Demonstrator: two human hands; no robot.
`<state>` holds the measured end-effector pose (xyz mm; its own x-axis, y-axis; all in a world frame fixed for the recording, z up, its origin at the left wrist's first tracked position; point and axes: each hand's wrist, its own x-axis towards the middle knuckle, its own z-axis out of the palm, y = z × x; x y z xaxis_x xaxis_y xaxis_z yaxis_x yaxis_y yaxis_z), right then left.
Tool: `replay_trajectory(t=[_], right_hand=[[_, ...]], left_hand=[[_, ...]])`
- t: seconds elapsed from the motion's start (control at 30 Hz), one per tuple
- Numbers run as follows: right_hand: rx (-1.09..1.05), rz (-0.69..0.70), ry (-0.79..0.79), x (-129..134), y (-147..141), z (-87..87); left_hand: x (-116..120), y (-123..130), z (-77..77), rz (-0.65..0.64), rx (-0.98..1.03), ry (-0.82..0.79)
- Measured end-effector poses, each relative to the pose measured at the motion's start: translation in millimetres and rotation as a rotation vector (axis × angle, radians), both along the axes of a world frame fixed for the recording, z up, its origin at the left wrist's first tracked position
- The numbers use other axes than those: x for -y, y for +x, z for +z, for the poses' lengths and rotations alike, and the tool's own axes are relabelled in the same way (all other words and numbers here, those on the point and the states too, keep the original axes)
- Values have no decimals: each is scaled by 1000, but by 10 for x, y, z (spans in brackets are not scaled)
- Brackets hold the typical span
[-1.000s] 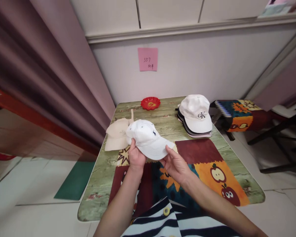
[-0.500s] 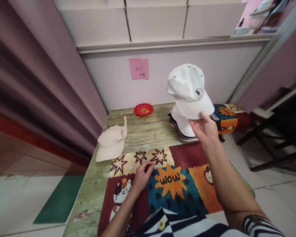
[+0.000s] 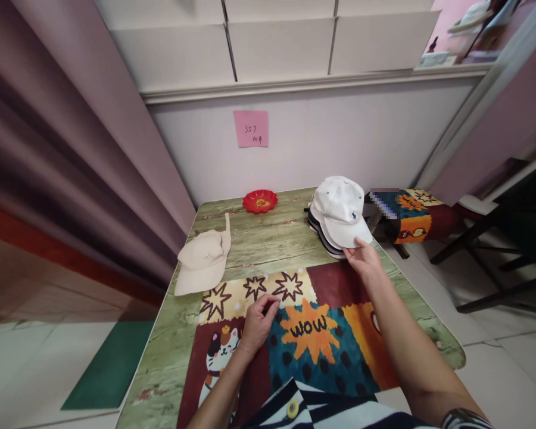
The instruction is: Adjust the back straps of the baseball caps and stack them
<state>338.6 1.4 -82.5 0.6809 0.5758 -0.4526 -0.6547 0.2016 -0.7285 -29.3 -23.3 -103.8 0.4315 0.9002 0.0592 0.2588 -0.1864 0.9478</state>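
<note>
My right hand (image 3: pixel 361 257) pinches the brim of a white cap (image 3: pixel 339 202) with a small dark logo. That cap rests on top of a stack of caps (image 3: pixel 324 235), whose white, black and pink brims show beneath it, at the right side of the table. My left hand (image 3: pixel 259 322) rests on the patterned mat (image 3: pixel 315 345) with its fingers curled together; whether anything is between them is too small to tell. A beige cap (image 3: pixel 203 262) lies at the left, its brim toward me and its strap sticking up behind.
A red scalloped dish (image 3: pixel 259 201) sits at the back of the green wood-look table (image 3: pixel 268 238). Behind it, a pink note (image 3: pixel 251 128) is stuck on the wall. A bench with a patterned cover (image 3: pixel 424 217) and a dark chair stand at the right. Curtains hang at the left.
My right hand has lowered the white cap from above the stack onto it. My left hand has stayed in place on the mat.
</note>
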Motion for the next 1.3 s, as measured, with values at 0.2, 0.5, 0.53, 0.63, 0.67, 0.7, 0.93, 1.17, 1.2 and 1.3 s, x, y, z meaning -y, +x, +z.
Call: replay_trajectory(t=[0.2, 0.5, 0.53, 0.63, 0.67, 0.7, 0.93, 1.17, 1.2, 1.3], right_hand=[[110, -78, -51, 169, -80, -45], [413, -55, -66, 465, -854, -178], [436, 56, -39, 438, -983, -175], [478, 302, 10, 247, -1315, -162], [491, 344, 18, 155, -1400, -167], [502, 375, 23, 57, -1472, -182], [577, 422, 42, -352, -1734, -481], [786, 526, -19, -315, -1720, -661], [834, 539, -40, -318, -1716, -672], [907, 553, -69, -332, -1709, -699]], left_hand=[[5, 0, 17, 2, -15, 3], [17, 22, 37, 13, 0, 17], [20, 28, 40, 14, 1, 19], [34, 45, 53, 22, -1, 30], [42, 50, 56, 27, 0, 31], [50, 55, 57, 33, 2, 31], [63, 53, 9, 31, 5, 27], [127, 89, -39, 80, 60, -17], [128, 107, -49, 105, 116, -55], [18, 107, -55, 332, 412, -243]])
